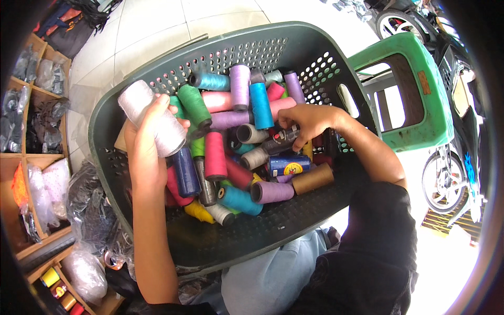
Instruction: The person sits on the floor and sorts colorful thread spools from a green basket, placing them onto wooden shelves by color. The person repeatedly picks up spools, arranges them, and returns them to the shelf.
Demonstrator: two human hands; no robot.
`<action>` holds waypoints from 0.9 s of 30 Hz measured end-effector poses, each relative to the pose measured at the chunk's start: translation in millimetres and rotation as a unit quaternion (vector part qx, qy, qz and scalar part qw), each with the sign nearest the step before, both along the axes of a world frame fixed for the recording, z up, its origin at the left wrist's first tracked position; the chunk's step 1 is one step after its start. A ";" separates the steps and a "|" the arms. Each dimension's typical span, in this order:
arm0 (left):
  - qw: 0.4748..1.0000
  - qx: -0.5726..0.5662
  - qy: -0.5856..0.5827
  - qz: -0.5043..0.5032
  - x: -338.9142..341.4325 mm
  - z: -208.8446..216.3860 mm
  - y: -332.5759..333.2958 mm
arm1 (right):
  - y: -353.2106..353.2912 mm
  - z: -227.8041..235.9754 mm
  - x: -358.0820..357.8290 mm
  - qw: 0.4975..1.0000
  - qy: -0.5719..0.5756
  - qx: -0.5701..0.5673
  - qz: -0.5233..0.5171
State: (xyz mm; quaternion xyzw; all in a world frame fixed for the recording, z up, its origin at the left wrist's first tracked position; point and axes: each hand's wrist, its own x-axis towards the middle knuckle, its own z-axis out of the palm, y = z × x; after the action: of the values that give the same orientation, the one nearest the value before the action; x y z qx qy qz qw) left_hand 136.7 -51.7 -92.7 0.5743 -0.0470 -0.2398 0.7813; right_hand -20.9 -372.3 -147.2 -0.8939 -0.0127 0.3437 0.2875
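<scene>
A large pale lilac-grey spool of thread [137,102] is gripped in my left hand [149,126], tilted over the left side of a dark plastic laundry basket [220,55]. Inside the basket lies a jumble of thread spools, such as a green one [194,104], a bright blue one [259,105], a pink one [215,156] and a brown one [313,179]. My right hand [313,121] reaches in over the right part of the pile. Its thumb and fingers close around a dark spool [280,140], partly hidden by the fingers.
Beyond the basket's right end stands a green plastic stool [433,105], with a motorbike wheel [446,181] behind it. Wooden shelves [31,118] holding bagged goods line the left. Plastic bags [84,273] lie beside the basket. Pale floor tiles [152,23] show at the back.
</scene>
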 end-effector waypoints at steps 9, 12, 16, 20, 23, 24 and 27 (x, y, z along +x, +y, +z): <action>0.999 0.028 -0.016 0.009 0.0 -2.7 3.2 | -18.3 11.9 2.0 0.998 -0.042 -0.045 0.002; 0.998 0.056 -0.029 0.000 3.1 -7.3 4.6 | -20.0 10.7 -1.0 0.991 -0.097 -0.091 0.032; 0.996 0.076 -0.043 0.014 1.6 -8.2 3.7 | -2.1 8.4 5.0 0.969 -0.223 -0.102 -0.037; 0.995 0.080 -0.056 0.015 -1.1 -8.1 1.2 | 59.5 3.3 5.1 0.908 -0.411 -0.047 -0.062; 0.994 0.085 -0.065 0.010 -2.7 -13.1 -1.0 | 90.3 -16.6 -4.6 0.913 -0.406 0.003 0.037; 0.993 0.087 -0.073 0.008 -1.6 -17.5 -2.0 | 95.2 -21.7 -5.2 0.902 -0.425 -0.008 0.073; 0.991 0.101 -0.088 0.011 0.2 -24.0 -2.0 | 108.3 -41.8 2.0 0.866 -0.467 -0.063 0.168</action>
State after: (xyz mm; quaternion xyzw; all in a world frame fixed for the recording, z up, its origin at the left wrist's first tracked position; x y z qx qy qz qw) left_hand 136.9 -53.7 -116.7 0.6696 -0.0847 -0.1836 0.7147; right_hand -18.9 -264.1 -189.0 -0.9506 -0.2738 -0.0705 0.1285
